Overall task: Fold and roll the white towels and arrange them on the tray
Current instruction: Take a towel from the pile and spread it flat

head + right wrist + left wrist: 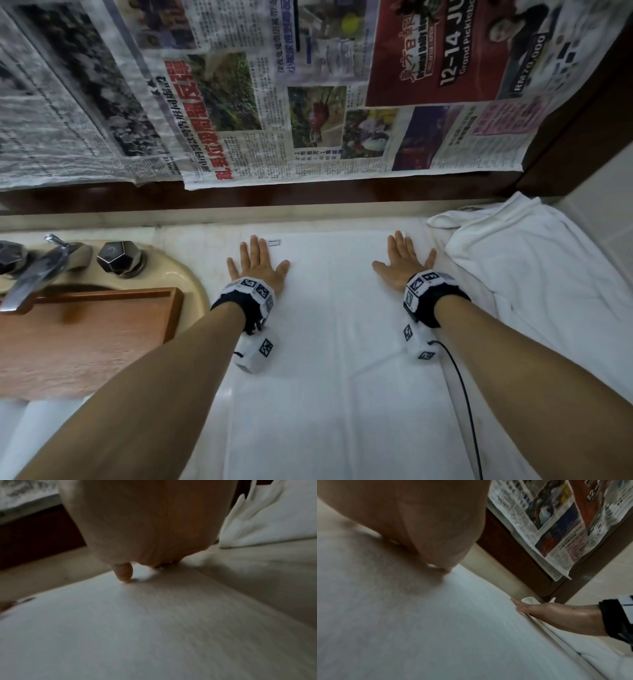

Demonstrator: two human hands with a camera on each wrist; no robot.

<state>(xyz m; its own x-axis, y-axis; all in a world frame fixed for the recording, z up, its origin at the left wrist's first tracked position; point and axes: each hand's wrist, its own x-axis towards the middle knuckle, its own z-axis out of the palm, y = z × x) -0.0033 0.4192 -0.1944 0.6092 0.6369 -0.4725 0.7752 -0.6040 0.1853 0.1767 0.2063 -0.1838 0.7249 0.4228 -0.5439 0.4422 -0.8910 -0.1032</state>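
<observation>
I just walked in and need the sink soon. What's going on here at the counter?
A person is flattening a white towel spread on the pale counter beside the sink. The left hand and right hand press flat, fingers straight, near its far corners. A crumpled pile of white towels waits to the right. The brown wooden tray sits over the beige sink with no towel visible on it, so rolling hasn't started.

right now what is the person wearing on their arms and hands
Both forearms are bare, with no sleeves or gloves. Each wrist carries a black band with white blocks printed with black square markers; a further white marker block hangs below the left wrist. A thin black cable trails from the right wrist unit. The left hand and right hand wear no rings.
</observation>
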